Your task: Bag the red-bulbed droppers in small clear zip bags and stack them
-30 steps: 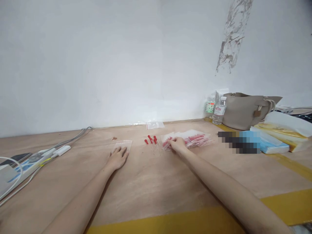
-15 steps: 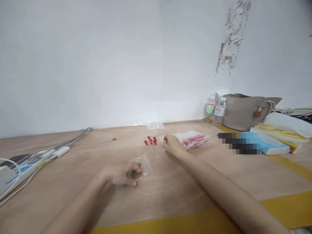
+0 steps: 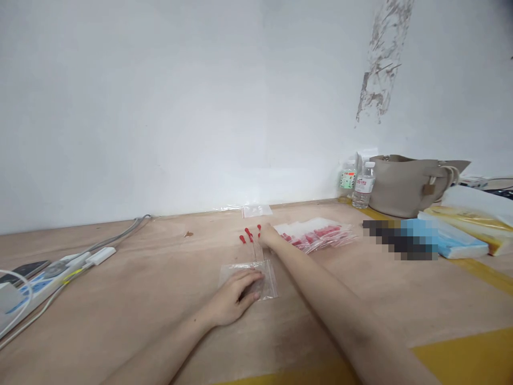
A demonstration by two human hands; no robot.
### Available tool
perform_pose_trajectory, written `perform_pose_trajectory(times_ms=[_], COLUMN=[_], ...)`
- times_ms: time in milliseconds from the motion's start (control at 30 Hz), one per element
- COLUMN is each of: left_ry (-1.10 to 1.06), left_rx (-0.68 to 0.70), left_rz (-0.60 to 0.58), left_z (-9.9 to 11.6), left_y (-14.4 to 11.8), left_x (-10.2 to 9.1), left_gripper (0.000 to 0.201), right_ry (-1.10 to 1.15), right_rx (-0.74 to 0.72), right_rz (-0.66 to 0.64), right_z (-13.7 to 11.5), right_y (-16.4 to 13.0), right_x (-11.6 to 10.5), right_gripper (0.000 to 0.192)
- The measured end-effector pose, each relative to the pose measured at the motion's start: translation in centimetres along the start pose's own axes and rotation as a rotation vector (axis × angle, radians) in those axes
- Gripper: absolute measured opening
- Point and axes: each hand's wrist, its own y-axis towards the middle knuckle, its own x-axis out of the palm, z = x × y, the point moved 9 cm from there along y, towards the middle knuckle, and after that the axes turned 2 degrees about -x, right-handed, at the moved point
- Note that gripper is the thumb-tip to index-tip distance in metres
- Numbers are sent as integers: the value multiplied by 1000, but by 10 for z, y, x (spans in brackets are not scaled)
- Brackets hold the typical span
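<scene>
Your left hand [image 3: 240,297] lies over a clear, flat plastic zip bag [image 3: 271,279], fingers loosely curved and thumb apart from them, pressing on it rather than gripping it. Your right hand [image 3: 268,237] is just beyond, at the slim pieces with red bulb-shaped ends [image 3: 249,234]; its fingertips are hidden, so you cannot tell whether it grasps one. Those pieces lie between the bag and the wall, their thin stems pointing toward you. Right of that hand spreads a pile of clear plastic packets with red contents [image 3: 320,235], all on the brown wood-toned tabletop [image 3: 168,299].
</scene>
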Motion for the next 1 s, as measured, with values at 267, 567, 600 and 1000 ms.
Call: perform_pose_trajectory(times_ms=[267, 567, 600, 1000], left_ry=[135, 231, 221, 59], left_rx=[40, 152, 148, 82], left_rz=[-65, -46, -34, -77], left_z=[23, 42, 40, 23], left_y=[-1, 2, 2, 0], left_x=[16, -6, -10, 5], left_gripper=[36, 43, 42, 44], right_ry=[509, 1191, 1239, 1344], right_rx=[-200, -12, 16, 220], right_rz=[84, -90, -77, 65], right_z=[49, 99, 101, 126], right_y=[-78, -136, -136, -131], right_x=[-44, -32, -33, -32], right_gripper=[71, 27, 26, 12])
